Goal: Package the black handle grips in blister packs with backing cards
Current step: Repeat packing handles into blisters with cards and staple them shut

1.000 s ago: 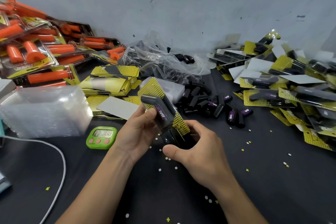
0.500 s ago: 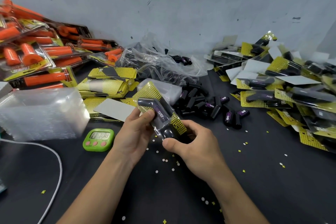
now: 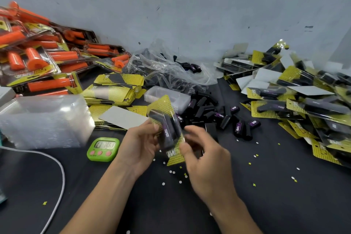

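Black matte tabletop [image 3: 266, 205] lies nearest, flecked with small white and yellow paper punchings [image 3: 171, 172], and a white cable [image 3: 60, 169] curves over its left side. Above it the left hand [image 3: 139, 144] grips a clear blister pack with a yellow dotted backing card and a black handle grip inside [image 3: 167, 131], thumb on the left edge and fingers curled behind. The right hand [image 3: 207, 161] is motion-blurred. Its thumb lies against the card's lower right edge with the fingers curled just beyond, but whether they clamp cannot be told. The pack is tilted and held off the table.

A lime-green digital timer [image 3: 103, 148] sits left of the hands, beside a stack of clear plastic blister shells [image 3: 45, 121]. Farther back lie stacked yellow backing cards [image 3: 114, 91], loose black handle grips [image 3: 218, 116] and a crumpled clear plastic bag [image 3: 167, 70]. Finished black-grip packs [image 3: 296, 100] are heaped on the right and orange-grip packs [image 3: 38, 59] on the left.
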Available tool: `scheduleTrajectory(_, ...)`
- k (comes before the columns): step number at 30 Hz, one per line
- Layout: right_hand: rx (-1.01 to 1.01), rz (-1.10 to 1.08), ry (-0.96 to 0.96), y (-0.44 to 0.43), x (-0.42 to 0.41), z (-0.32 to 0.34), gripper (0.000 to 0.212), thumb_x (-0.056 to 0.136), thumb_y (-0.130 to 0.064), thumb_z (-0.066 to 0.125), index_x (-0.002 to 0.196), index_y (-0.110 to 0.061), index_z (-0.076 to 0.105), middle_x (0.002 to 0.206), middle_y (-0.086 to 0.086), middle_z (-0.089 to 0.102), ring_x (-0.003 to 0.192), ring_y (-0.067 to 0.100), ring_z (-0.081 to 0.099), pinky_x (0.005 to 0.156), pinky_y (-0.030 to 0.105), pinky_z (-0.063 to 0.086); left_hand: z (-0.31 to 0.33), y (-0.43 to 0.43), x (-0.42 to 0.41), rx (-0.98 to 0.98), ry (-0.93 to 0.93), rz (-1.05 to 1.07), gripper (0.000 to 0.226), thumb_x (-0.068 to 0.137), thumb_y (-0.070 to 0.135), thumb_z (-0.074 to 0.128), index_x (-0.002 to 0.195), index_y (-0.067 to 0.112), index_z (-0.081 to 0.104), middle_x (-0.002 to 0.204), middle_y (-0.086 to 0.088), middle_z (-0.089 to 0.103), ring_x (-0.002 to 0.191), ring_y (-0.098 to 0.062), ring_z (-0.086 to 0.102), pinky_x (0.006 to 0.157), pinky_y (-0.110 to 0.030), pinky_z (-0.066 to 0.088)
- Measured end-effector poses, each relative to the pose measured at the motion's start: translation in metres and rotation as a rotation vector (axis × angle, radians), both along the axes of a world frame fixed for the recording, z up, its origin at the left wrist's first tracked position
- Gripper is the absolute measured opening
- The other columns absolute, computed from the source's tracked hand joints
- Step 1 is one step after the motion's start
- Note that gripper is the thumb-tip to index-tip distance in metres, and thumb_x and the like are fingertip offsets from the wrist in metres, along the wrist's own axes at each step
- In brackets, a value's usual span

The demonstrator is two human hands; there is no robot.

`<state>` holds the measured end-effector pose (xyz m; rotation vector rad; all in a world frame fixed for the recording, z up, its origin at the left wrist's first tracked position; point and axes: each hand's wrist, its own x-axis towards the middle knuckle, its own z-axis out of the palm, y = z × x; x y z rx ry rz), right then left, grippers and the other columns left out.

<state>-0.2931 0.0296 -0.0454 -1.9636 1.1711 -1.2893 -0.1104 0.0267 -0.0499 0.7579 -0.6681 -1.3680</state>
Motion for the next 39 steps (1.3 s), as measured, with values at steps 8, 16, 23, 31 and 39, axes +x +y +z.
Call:
scheduleTrajectory(8, 0.013, 0.08, -0.032, -0.003, -0.001, -0.006, 0.022, 0.089, -0.004, 0.075, 0.094, -0.025, 0.077, 0.085, -0.034, 0.072, 0.081, -0.009, 0.071, 0.073, 0.006, 0.05, 0.007, 0.001, 0.007, -0.015, 0.117, 0.067, 0.022, 0.089, 0.023, 0.06, 0.08, 0.02, 0.08, 0.089, -0.001, 0.075, 0.086, -0.018, 0.072, 0.086, -0.036, 0.057)
scheduleTrajectory(16, -0.025, 0.123, 0.059, -0.001, -0.004, 0.0, 0.014, 0.09, -0.02, 0.066, 0.098, -0.031, 0.067, 0.076, -0.022, 0.071, 0.062, 0.008, 0.065, 0.058, 0.021, 0.051, 0.008, 0.001, 0.007, 0.003, 0.086, 0.241, 0.018, 0.083, 0.015, 0.064, 0.083, 0.016, 0.082, 0.094, -0.005, 0.077, 0.083, -0.015, 0.075, 0.084, -0.031, 0.061)
scheduleTrajectory(23, -0.005, 0.174, 0.224, 0.003, -0.007, 0.007, 0.028, 0.087, -0.013, 0.054, 0.103, -0.035, 0.064, 0.066, -0.018, 0.059, 0.058, 0.008, 0.051, 0.056, 0.013, 0.036, 0.009, 0.006, 0.012, -0.086, 0.055, 0.25, 0.02, 0.083, 0.014, 0.062, 0.086, 0.017, 0.082, 0.087, -0.004, 0.077, 0.079, -0.015, 0.074, 0.078, -0.03, 0.062)
scheduleTrajectory(31, 0.03, 0.148, 0.265, 0.006, -0.001, 0.002, 0.017, 0.096, -0.015, 0.059, 0.099, -0.032, 0.058, 0.067, -0.002, 0.062, 0.063, 0.023, 0.054, 0.064, 0.037, 0.049, 0.01, 0.003, 0.015, 0.012, 0.085, 0.375, 0.016, 0.078, 0.019, 0.07, 0.064, 0.018, 0.078, 0.071, 0.002, 0.073, 0.06, -0.007, 0.069, 0.054, -0.019, 0.056)
scheduleTrajectory(39, 0.42, 0.286, -0.329, 0.001, -0.005, 0.007, 0.031, 0.104, -0.005, 0.053, 0.091, -0.027, 0.071, 0.059, 0.011, 0.066, 0.049, 0.033, 0.067, 0.046, 0.037, 0.054, 0.004, 0.005, 0.003, -0.013, -0.165, 0.106, 0.012, 0.083, 0.018, 0.073, 0.09, 0.013, 0.081, 0.091, -0.008, 0.077, 0.076, -0.014, 0.073, 0.067, -0.024, 0.061)
